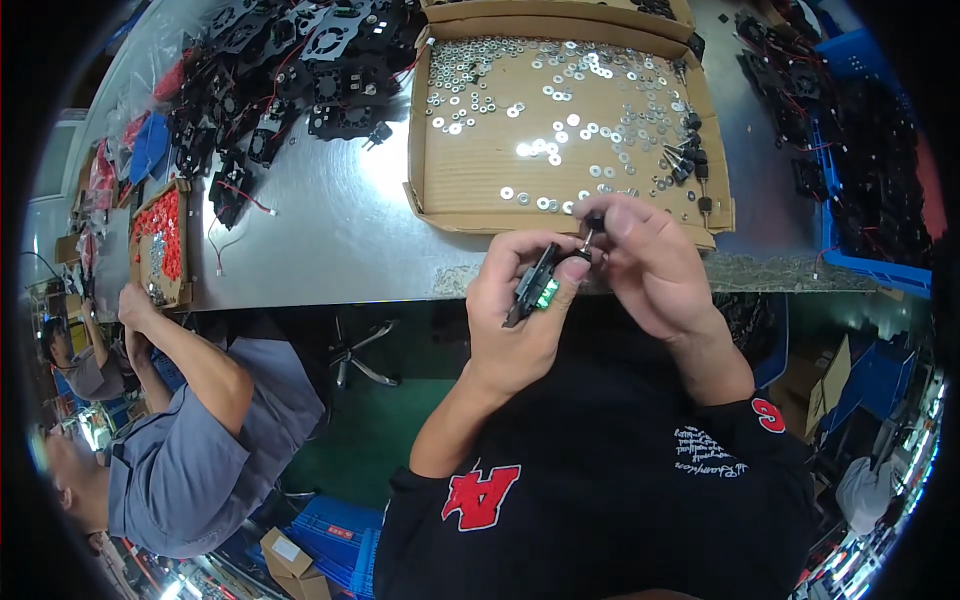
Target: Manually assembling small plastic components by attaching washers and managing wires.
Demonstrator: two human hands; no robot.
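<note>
Fingers [548, 290] of the left hand [515, 320] are clenched around a small black part with a green piece [535, 287], held upright and slightly tilted just off the near edge of the desk [340, 230]. Right beside it, the right hand [650, 265] pinches a small black screw [590, 232] between thumb and forefinger, its tip touching the top of the black part.

At the far left, a co-worker in a grey shirt [200, 470] sits with both hands raised near a small cardboard tray of red pieces [165, 235]. Further along the desk lies a heap of black fan units with red wires [290, 75]. Behind the hands, on the desk, sits a shallow cardboard tray [450, 180] scattered with silver washers [560, 95], and a few black screws [690, 155] gathered near its right wall. At the far right stands a blue bin [850, 262] holding more black parts.
</note>
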